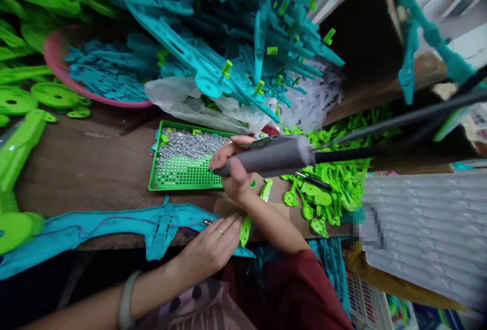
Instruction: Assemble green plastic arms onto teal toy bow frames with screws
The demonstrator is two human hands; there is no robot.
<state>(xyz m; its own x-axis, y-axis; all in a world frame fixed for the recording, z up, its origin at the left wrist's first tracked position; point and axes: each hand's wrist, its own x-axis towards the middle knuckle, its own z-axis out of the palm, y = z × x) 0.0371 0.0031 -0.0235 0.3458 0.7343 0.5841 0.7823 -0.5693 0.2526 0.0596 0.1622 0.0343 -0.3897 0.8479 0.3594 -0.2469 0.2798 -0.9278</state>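
My right hand (236, 168) is wrapped around a grey corded electric screwdriver (277, 156), held nearly level above the green perforated tray (153, 180). The tool's front end points left, over small silver screws (190, 145) heaped at the tray's back. My left hand (213, 244), with a ring on one finger, is closed over the right end of a long blue plastic part (114, 226). A thin reddish wire runs along that part. Beside my left fingertips is a narrow lime-green plastic piece (245, 231); its far end passes behind my right forearm.
A pink basin (57, 66) of small blue pieces stands at the back left. Long blue parts (205, 66) are stacked high behind the tray. Lime-green pieces (327, 193) pile up at right, with a dark pen-like tool (317, 182) on them. The screwdriver's cord (350, 153) stretches right.
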